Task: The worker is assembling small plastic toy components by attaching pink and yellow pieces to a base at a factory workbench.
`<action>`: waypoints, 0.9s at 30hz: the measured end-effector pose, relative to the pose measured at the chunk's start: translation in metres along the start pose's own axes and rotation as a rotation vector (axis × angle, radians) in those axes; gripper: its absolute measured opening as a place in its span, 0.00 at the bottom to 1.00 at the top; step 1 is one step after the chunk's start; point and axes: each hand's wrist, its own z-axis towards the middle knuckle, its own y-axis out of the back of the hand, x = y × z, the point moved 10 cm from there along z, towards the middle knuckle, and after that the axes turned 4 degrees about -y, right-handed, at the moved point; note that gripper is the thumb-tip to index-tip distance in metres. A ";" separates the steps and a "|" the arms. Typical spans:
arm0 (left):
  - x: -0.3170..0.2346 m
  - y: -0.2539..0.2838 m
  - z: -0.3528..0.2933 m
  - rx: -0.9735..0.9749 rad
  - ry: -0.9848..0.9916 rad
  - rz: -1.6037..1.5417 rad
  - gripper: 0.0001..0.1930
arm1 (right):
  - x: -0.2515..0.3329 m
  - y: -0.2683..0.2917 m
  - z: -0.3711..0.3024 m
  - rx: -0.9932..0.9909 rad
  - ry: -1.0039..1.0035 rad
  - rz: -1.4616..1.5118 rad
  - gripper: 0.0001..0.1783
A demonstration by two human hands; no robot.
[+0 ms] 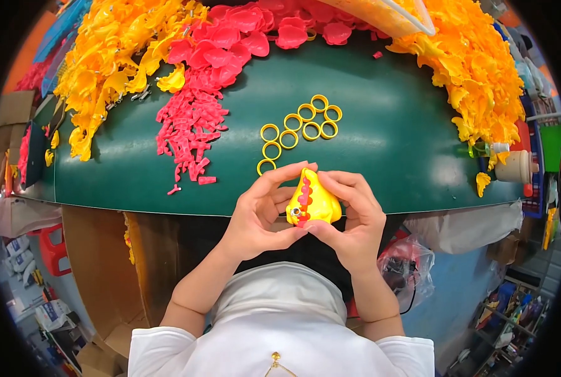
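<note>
Just over the table's near edge, I hold a yellow plastic toy shell (325, 202) between both hands. A wavy pink-red strip runs down its front, and a small round metal piece shows near the lower end. My left hand (258, 213) grips it from the left, fingertips at the top and thumb at the bottom. On the other side my right hand (357, 217) has its fingers on the upper right and its thumb underneath. Both thumb tips nearly meet below the shell. Several yellow rings (310, 122) lie on the table beyond my hands.
The green table (406, 144) curves around me. Small pink pieces (189, 119) spread left of the rings, with pink shells (230, 44) behind them. Yellow shell parts (114, 56) pile up far left, orange-yellow ones (475, 69) far right. A beige cup-shaped container (514, 167) lies at the right edge.
</note>
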 end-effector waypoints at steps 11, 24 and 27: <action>-0.005 -0.005 -0.002 0.076 -0.042 0.105 0.40 | -0.007 -0.002 -0.006 -0.038 0.045 0.038 0.33; -0.004 0.017 -0.006 -0.194 -0.041 0.007 0.34 | 0.008 -0.009 0.003 0.004 0.159 -0.308 0.28; -0.001 0.020 -0.005 -0.210 -0.060 0.058 0.37 | -0.011 -0.015 -0.002 0.060 -0.046 0.151 0.26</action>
